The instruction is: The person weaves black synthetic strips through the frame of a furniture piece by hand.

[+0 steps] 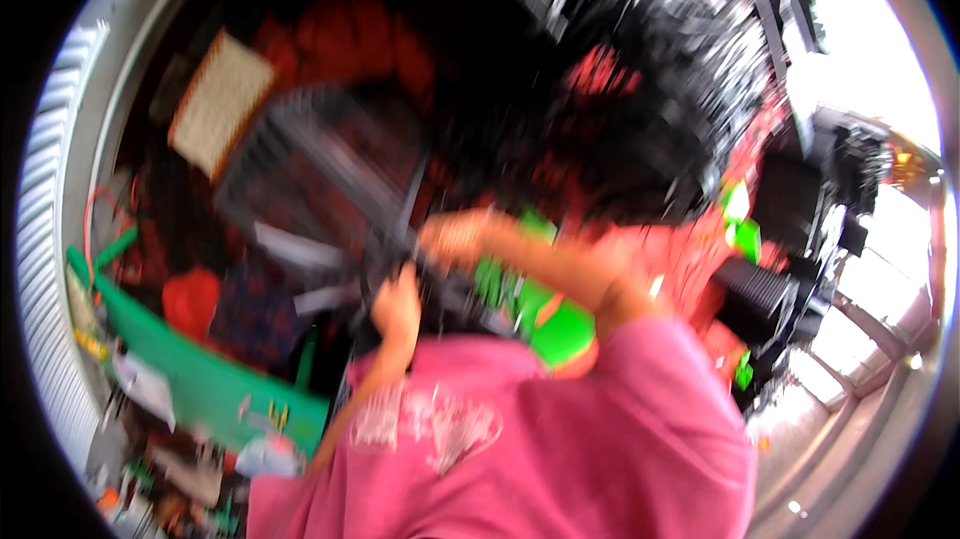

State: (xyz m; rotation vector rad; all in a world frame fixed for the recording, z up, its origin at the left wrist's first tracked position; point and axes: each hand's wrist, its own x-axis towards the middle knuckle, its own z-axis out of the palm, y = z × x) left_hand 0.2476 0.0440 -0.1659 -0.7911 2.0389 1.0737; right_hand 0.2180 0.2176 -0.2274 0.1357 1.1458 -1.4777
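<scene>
Motion smears the picture. A dark grey ribbed plastic piece (330,154), broad and partly see-through with a thick bar across it, reaches away from my hands to the upper left; its exact kind cannot be told. My left hand (398,307) is closed in a fist at its near end, low in front of my chest. My right hand (455,237), a little farther and to the right, is closed on its near right corner. Pale flat strips (298,247) show left of my left hand. The fingers' exact hold is blurred.
A large heap of black plastic parts (670,129) rises ahead and to the right, with bright green pieces (560,334) beside my right forearm. Red sacks (345,39) lie beyond. A green panel (210,379) stands at the left, near a ridged pale wall (65,189).
</scene>
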